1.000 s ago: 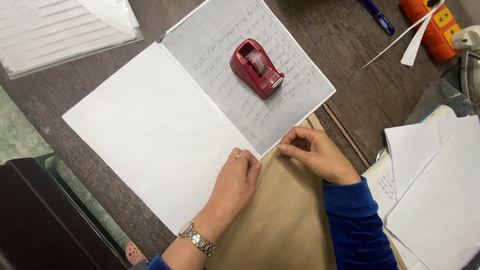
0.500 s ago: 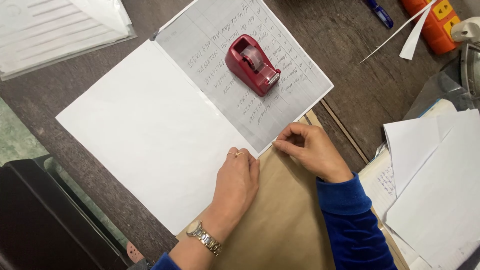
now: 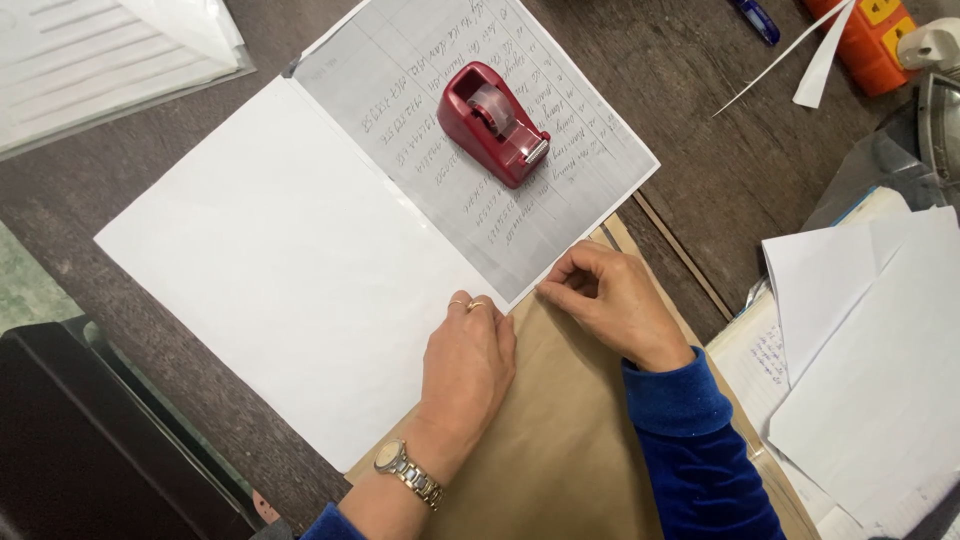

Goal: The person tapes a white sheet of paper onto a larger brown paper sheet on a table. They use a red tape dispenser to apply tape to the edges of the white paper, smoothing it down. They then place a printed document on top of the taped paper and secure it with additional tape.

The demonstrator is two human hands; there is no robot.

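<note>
The person's two hands rest on a sheet of brown paper [image 3: 570, 440] that lies on the dark wooden table [image 3: 700, 150], its long axis running from the lower left up toward the upper right. Over its upper left part lies an open booklet [image 3: 290, 260] — a blank white page on the left, a lined page with handwriting on the right — and the booklet's lower edge runs along the same slant, just in front of both sets of fingertips.

The left hand [image 3: 466, 362] lies flat, palm down, fingers close together, pressing the brown paper right at that edge; it grips nothing. The right hand [image 3: 610, 300] sits just beside it, further up the edge, with its fingers curled and the tips drawn together at the seam between brown paper and lined page. Whether it pinches the paper or only presses it cannot be told.

A red tape dispenser [image 3: 493, 124] stands on the lined page beyond the hands, up and away — nearer the right hand than the left.

Loose white sheets [image 3: 880, 350] lie well off to the right.
</note>
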